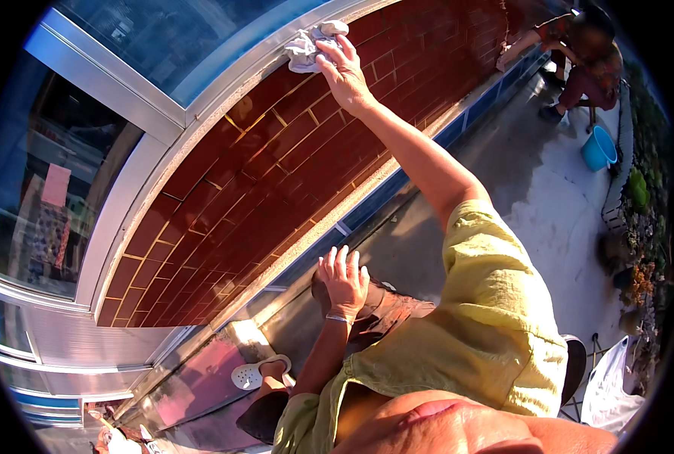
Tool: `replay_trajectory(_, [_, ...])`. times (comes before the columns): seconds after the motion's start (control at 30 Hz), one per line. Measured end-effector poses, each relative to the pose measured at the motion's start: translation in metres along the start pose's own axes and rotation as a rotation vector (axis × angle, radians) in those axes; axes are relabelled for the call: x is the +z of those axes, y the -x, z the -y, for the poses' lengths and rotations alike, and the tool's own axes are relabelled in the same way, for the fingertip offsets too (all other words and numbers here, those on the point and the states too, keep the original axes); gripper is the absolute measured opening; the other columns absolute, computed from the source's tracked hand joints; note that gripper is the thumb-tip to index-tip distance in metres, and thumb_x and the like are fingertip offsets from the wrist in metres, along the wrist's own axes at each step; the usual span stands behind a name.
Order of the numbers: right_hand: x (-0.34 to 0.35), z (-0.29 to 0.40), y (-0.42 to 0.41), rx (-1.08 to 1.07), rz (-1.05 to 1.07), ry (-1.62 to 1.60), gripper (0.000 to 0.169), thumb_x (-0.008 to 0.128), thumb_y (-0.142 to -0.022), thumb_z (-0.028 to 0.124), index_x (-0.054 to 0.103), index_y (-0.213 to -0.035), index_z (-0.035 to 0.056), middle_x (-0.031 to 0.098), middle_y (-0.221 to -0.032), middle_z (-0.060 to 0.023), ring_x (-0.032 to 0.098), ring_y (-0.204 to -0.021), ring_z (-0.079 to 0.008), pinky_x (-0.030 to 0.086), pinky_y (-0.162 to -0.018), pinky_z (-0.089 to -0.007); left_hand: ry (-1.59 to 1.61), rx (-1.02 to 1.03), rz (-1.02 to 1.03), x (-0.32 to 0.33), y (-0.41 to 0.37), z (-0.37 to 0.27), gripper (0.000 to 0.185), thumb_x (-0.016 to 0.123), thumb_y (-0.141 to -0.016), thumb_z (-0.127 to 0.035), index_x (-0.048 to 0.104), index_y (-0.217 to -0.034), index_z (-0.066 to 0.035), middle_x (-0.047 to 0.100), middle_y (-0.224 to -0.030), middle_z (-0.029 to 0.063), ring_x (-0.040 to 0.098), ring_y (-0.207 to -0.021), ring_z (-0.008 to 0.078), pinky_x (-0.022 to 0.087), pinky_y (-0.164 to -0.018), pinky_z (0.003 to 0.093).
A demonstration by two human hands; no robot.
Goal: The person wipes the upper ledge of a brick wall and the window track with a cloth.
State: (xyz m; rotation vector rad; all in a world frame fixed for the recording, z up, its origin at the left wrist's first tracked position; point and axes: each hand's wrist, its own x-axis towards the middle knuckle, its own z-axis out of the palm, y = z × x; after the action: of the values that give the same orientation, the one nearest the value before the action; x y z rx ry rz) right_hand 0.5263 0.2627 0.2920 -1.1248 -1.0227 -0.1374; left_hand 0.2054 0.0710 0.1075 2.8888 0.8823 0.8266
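Observation:
My right hand (345,76) stretches up to the top of a wall of dark red glazed tiles (246,170). Under its fingers is a crumpled white cloth (306,52), pressed against the narrow ledge (269,71) below an aluminium window frame (110,74). Part of the cloth bulges out past the fingertips. My left hand (345,281) rests palm down on my knee in brown patterned trousers (391,309), fingers slightly apart, holding nothing. A thin metal bracelet (338,319) circles that wrist. My foot wears a white perforated clog (252,374).
Another person (586,68) sits at the upper right, one hand at the tiled wall. Near them stands a blue bucket (598,148) on the concrete floor (558,221). Plants (640,284) line the right side, with a white plastic bag (609,386) lower down. Window glass (161,40) borders the ledge.

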Motion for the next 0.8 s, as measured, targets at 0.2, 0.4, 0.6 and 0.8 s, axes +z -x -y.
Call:
replay_trajectory(0.2, [-0.002, -0.008, -0.007, -0.393, -0.072, 0.398, 0.047, 0.064, -0.067, -0.003, 0.064, -0.110, 0.0154, 0.048, -0.135, -0.0166, 0.047, -0.115, -0.0421, 0.046, -0.097, -0.0465, 0.008, -0.067, 0.051, -0.002, 0.002, 0.003, 0.040, 0.062, -0.086, -0.024, 0.057, -0.120, -0.005, 0.048, -0.132, 0.0155, 0.039, -0.129, 0.0384, 0.024, -0.109, 0.0614])
replay_trajectory(0.4, [-0.045, -0.080, -0.072, 0.022, -0.397, 0.544, 0.046, 0.061, -0.075, 0.001, 0.056, -0.120, 0.0121, 0.043, -0.141, -0.0172, 0.042, -0.124, -0.0402, 0.038, -0.105, -0.0441, -0.003, -0.118, 0.058, -0.001, 0.008, 0.014, 0.039, 0.061, -0.084, -0.025, 0.059, -0.117, -0.005, 0.050, -0.130, 0.0153, 0.037, -0.131, 0.0372, 0.021, -0.112, 0.0582])
replay_trajectory(0.6, [-0.065, -0.086, -0.076, 0.371, -0.305, 0.517, 0.051, 0.070, -0.073, 0.007, 0.057, -0.122, 0.0133, 0.050, -0.128, -0.0141, 0.051, -0.118, -0.0325, 0.043, -0.101, -0.0387, 0.013, -0.186, 0.065, 0.007, 0.003, 0.019, 0.038, 0.062, -0.084, -0.026, 0.061, -0.115, -0.005, 0.051, -0.128, 0.0135, 0.036, -0.132, 0.0335, 0.022, -0.113, 0.0546])
replay_trajectory(0.8, [0.027, -0.044, 0.043, 0.154, -0.177, 0.484, 0.051, 0.074, -0.071, 0.009, 0.055, -0.118, 0.0101, 0.043, -0.124, -0.0206, 0.045, -0.117, -0.0392, 0.041, -0.098, -0.0447, 0.129, -0.121, -0.100, 0.009, 0.005, 0.015, 0.034, 0.065, -0.079, -0.017, 0.059, -0.110, -0.004, 0.051, -0.121, 0.0159, 0.043, -0.122, 0.0371, 0.033, -0.108, 0.0534])
